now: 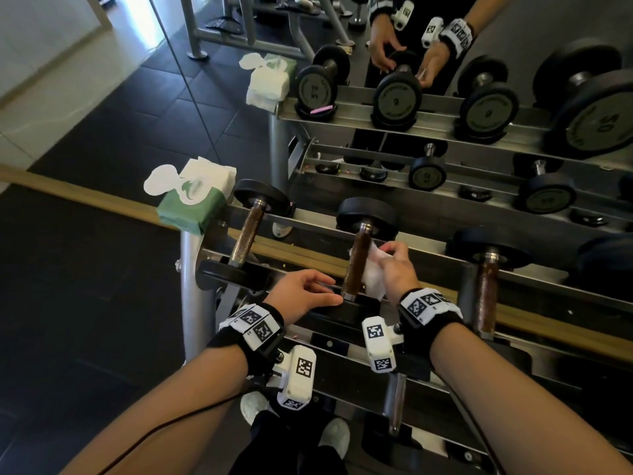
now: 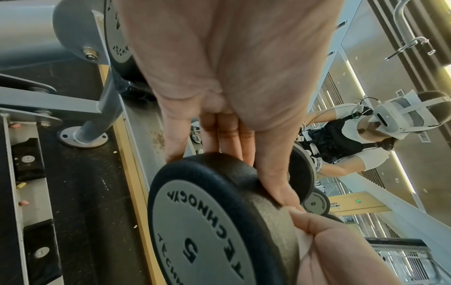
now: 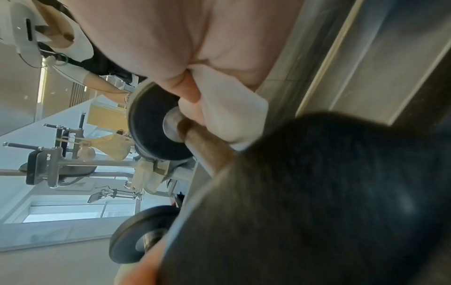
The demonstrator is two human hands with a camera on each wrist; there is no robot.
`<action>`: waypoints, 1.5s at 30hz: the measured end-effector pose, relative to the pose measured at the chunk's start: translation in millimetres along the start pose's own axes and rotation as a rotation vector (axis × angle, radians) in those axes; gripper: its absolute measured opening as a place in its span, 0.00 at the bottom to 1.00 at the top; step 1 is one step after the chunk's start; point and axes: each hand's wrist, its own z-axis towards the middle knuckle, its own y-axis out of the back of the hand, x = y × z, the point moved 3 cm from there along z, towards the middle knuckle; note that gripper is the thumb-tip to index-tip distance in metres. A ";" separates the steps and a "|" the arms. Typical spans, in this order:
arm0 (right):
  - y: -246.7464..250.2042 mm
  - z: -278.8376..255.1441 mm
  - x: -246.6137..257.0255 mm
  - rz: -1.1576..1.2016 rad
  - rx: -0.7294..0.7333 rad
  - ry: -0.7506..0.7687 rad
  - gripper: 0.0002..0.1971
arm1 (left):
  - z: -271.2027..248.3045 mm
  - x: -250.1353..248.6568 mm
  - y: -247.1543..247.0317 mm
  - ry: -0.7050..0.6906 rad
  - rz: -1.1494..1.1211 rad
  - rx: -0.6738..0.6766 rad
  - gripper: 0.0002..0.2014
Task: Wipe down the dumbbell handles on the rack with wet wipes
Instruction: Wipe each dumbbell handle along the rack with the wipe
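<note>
I see the big metal rack (image 1: 428, 255) across the middle and right of the head view, with a mirror behind it at the top. On its top rail sit dumbbells. The middle dumbbell (image 1: 358, 258) is the one I am working on, in the center of the frame. My left hand (image 1: 301, 296) lies spread, with straight fingers resting on its near black end to hold it steady. My right hand (image 1: 397, 265) pinches a white wet wipe (image 1: 371, 272) against the right side of the brown handle. The green wipe pack (image 1: 191, 204) sits at the rack's left end, in the middle left. I think I am early on: the handles to the left (image 1: 246, 234) and right (image 1: 486, 296), and those lower down, still wait.
</note>
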 end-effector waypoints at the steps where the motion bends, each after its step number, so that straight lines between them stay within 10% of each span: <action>1: -3.3 -2.1 -2.7 -0.014 0.009 0.009 0.02 | 0.5 0.8 -0.1 -0.001 -0.001 -0.002 0.17; 11: 19.4 -14.6 -25.6 -0.169 0.107 -0.009 0.10 | 1.8 2.3 -0.9 -0.011 0.020 0.004 0.16; 15: 29.1 -7.1 -1.3 -0.099 -0.068 0.124 0.06 | 0.9 3.5 -1.5 -0.025 0.009 0.001 0.16; 21: -8.5 -19.5 -1.9 -0.164 0.107 0.300 0.13 | 0.8 7.7 -2.6 -0.025 0.007 -0.024 0.16; 32: 12.4 -29.4 -12.2 0.024 0.148 0.108 0.17 | 0.0 6.4 -2.3 -0.034 0.012 -0.018 0.16; 35: 19.0 -16.4 7.2 -0.097 0.028 0.251 0.13 | 0.1 6.8 -1.6 -0.034 0.010 -0.016 0.16; 45: -7.1 -28.9 -30.6 -0.493 0.282 0.503 0.22 | -3.7 2.2 -3.1 -0.017 -0.033 -0.038 0.17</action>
